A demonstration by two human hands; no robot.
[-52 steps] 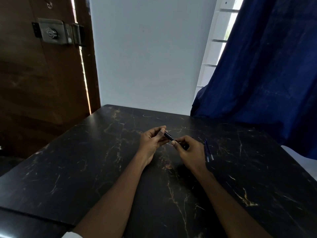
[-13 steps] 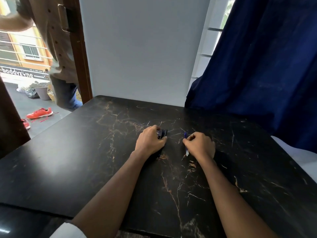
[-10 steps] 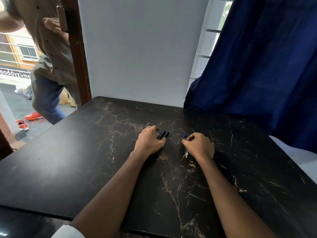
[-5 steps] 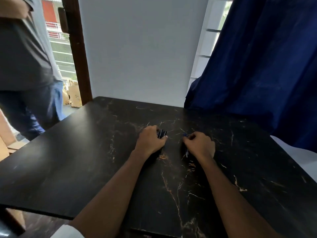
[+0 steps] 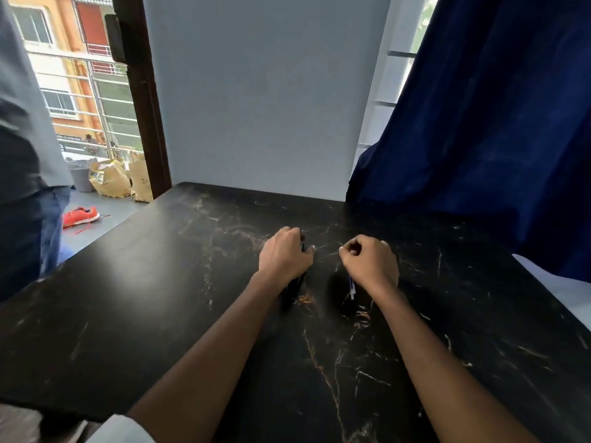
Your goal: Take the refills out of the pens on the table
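At centre frame both hands rest as fists on the black marbled surface. The left hand has its grip curled tight around dark pen barrels, whose ends poke out past the fingers. The right hand is likewise closed on thin blue refills, their tips showing below the wrist. Compared with half a second ago, the hands have barely shifted, while the bystander has moved to the left edge, uncovering the open doorway and an orange shoe. A blue curtain fills the upper right.
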